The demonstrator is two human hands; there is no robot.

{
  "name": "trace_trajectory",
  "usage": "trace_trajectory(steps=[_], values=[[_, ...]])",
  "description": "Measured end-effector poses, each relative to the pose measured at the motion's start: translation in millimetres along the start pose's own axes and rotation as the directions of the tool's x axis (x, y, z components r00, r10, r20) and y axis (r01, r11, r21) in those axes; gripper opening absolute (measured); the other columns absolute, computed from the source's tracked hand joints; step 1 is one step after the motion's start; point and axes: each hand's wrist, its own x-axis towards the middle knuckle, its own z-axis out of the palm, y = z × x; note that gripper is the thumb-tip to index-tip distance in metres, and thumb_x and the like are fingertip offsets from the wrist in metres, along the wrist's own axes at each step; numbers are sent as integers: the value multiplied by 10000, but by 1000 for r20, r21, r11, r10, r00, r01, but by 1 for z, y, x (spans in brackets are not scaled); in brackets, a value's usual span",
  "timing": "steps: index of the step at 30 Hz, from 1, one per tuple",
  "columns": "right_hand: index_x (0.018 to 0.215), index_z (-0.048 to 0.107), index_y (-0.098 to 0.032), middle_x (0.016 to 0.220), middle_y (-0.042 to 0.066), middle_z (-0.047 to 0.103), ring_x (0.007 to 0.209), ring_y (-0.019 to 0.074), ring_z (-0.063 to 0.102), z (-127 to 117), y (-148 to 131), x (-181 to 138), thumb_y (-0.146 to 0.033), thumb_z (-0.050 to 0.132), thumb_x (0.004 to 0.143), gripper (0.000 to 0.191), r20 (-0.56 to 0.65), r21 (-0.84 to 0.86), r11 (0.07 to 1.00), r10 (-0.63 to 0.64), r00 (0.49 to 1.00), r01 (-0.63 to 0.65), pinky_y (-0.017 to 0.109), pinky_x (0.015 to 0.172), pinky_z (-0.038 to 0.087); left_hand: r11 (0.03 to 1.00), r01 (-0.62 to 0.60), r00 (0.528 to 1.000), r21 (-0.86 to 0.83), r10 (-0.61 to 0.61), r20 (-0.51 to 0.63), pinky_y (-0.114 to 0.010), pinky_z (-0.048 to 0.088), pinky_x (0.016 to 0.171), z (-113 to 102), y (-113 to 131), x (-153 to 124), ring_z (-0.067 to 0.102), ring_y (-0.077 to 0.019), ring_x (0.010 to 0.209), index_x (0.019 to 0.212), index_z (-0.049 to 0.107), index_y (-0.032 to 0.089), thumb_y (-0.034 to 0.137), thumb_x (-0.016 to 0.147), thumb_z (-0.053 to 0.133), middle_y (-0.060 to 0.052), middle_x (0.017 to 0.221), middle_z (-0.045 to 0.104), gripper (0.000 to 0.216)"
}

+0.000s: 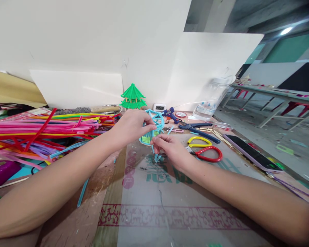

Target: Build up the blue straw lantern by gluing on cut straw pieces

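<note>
My left hand [132, 126] is closed around a small light-blue framework of straws [155, 124], held just above the table. Pinching a lower part of that same straw piece, my right hand [169, 147] has its fingers pressed together. A yellow-green patch shows inside the framework near its bottom. Short blue straw offcuts [157, 157] lie on the mat below my hands.
A big heap of coloured straws [41, 128] fills the left. Scissors with red and yellow handles [204, 151], blue pliers [201, 129], a blue glue gun [170, 113], a green straw pagoda [133, 96], a plastic jar [211, 99] and a phone [252, 152] lie beyond and right.
</note>
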Motion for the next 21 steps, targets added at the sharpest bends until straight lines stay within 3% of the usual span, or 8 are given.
trace_trajectory(steps=[11, 17, 21], values=[[668, 608, -194, 559, -12, 601, 558, 116, 495, -1, -1, 0, -409, 618, 836, 273, 9, -11, 1000, 2, 1000, -2, 270, 586, 363, 1000, -2, 1000, 2, 2, -6, -293, 398, 695, 1, 0, 0, 654, -176, 780, 769, 751, 206, 324, 850, 658, -2, 788, 748, 171], [754, 679, -179, 589, 1, 626, 589, 136, 546, -3, -2, -2, -582, 624, 819, 412, 72, -107, 994, -23, 997, 30, 281, 633, 422, 999, -38, 999, 25, 38, 4, -286, 409, 698, 1, -5, 1, 652, -178, 795, 794, 757, 202, 329, 877, 625, -21, 824, 753, 201], [740, 663, -175, 585, 11, 618, 592, 148, 557, -11, 1, 3, -657, 542, 849, 509, 28, -147, 987, -58, 998, 62, 292, 629, 429, 996, -54, 998, 70, 53, 24, -300, 431, 750, 2, -11, 4, 656, -193, 827, 827, 760, 192, 341, 911, 560, -41, 829, 748, 263]])
